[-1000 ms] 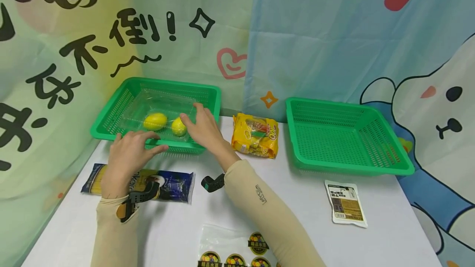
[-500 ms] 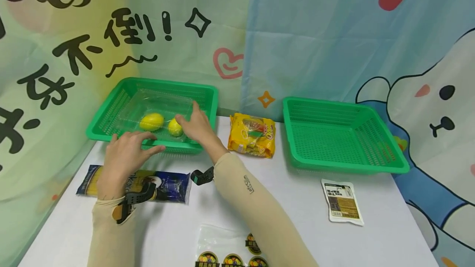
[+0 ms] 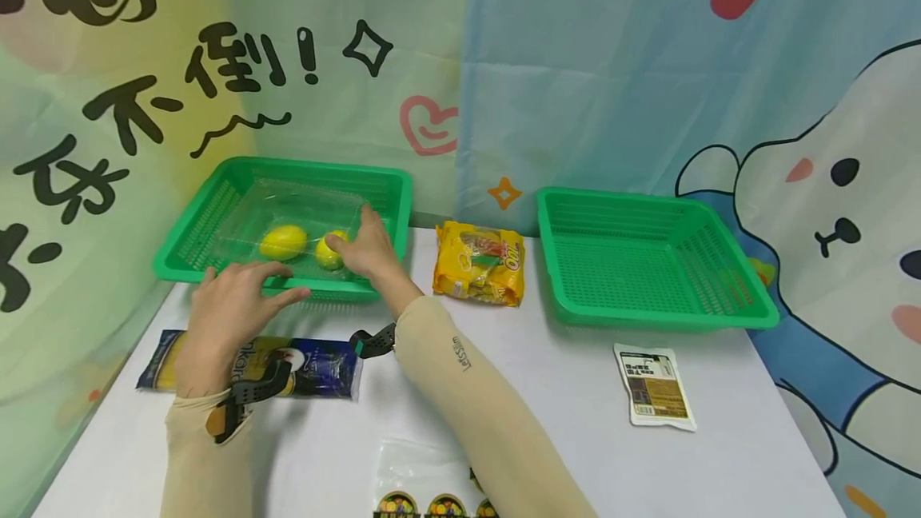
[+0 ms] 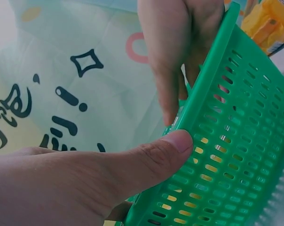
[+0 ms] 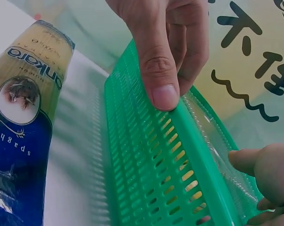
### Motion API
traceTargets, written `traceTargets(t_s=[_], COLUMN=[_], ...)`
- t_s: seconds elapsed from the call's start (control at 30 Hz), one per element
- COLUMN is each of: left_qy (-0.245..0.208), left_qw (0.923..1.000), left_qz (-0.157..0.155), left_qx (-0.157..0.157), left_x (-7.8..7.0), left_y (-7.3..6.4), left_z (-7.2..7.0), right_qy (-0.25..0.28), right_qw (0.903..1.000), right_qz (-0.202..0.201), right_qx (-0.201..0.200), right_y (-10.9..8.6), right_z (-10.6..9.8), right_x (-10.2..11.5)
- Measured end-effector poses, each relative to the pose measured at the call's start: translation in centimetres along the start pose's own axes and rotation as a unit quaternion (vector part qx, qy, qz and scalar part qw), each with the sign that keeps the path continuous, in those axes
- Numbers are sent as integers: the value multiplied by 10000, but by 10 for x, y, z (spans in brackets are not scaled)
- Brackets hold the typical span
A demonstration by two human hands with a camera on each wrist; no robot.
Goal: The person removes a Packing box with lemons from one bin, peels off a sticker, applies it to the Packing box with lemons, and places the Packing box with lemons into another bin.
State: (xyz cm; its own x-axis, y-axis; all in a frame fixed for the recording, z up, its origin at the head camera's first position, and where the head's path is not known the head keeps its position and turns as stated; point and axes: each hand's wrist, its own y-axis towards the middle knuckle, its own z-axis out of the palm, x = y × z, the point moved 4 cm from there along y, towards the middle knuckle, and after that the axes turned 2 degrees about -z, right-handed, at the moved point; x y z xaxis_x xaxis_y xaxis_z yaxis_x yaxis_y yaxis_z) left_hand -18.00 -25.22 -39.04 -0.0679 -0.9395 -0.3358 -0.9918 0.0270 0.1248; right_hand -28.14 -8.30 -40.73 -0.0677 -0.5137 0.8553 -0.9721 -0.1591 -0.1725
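Note:
A clear plastic container (image 3: 309,200) lies tilted in the left green basket (image 3: 392,182), with two yellow lemons (image 3: 284,243) showing through it. My left hand (image 3: 232,312) holds the basket's front rim, its thumb (image 4: 172,146) outside and its fingers reaching inside, as the right wrist view shows. Inside the basket, my right hand (image 3: 368,250) grips the container's right end; its fingertips are partly hidden. Beneath the left hand lies a blue and yellow spaghetti packet (image 3: 324,366).
Right of this basket stands a yellow snack packet (image 3: 479,264). Another green basket (image 3: 655,318) sits farther right, with a white and brown pouch (image 3: 655,387) in front. A clear bag with round labels (image 3: 413,466) lies at the front edge. A printed curtain (image 3: 576,78) hangs behind.
The whole head view has shifted, sliding the table things slightly left. Both hands stay at the left basket, and the container and lemons keep about the same place in it.

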Motion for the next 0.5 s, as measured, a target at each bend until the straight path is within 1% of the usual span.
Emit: traceTargets(t_s=[0.17,0.5], left_qy=[-12,-67], left_qw=[10000,9999], left_qz=[-45,60], left_qx=[12,-47], left_x=[1,-2], left_y=[-1,-1], left_z=[-1,0], right_qy=[14,317], right_qw=[10000,9989], right_qz=[44,332], right_qx=[-32,-122], right_y=[2,2], right_z=[5,4], right_x=[0,-2])
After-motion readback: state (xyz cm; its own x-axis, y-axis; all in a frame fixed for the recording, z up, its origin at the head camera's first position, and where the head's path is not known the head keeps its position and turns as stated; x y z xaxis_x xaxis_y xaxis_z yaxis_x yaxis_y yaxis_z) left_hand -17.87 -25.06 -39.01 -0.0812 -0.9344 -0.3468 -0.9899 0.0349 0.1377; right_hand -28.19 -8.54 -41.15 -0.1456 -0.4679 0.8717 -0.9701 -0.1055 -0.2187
